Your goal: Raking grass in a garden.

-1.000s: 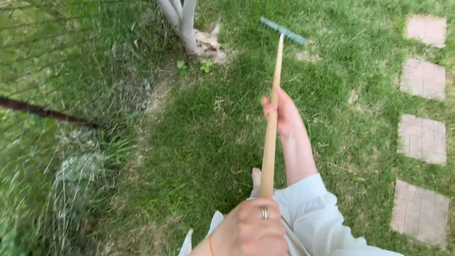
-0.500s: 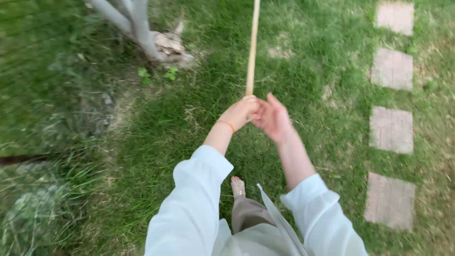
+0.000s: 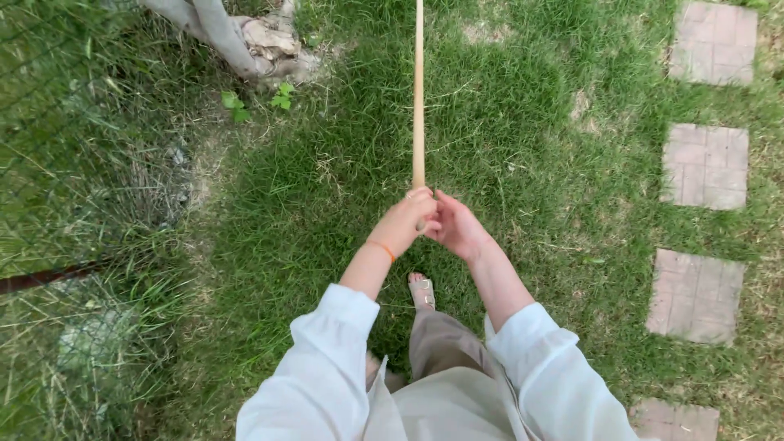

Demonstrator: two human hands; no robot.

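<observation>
The left hand (image 3: pixel 406 222) is curled around the near end of a long pale wooden handle (image 3: pixel 418 98), fingers wrapped over its butt; an orange thread sits on that wrist. The right hand (image 3: pixel 457 229) lies just beside it, touching the left and cupped toward the handle's end, though whether its fingers actually close on the wood cannot be told. The handle runs straight up from the hands and out past the top edge.

A second ago the hands were spread along the handle, the right well up the shaft and the left low and close to the camera, and a green rake head showed at the far end. Half a second ago both hands had already met at the butt, the right one open. Now they sit lower in view and closer together, and the rake head is out of sight.

Below the hands are white sleeves (image 3: pixel 327 367), tan trousers and a sandalled foot (image 3: pixel 422 291) on mown grass (image 3: pixel 523 122). A tree base (image 3: pixel 237 37) stands at upper left, square paving stones (image 3: pixel 706 163) run down the right, and long rough grass fills the left side.
</observation>
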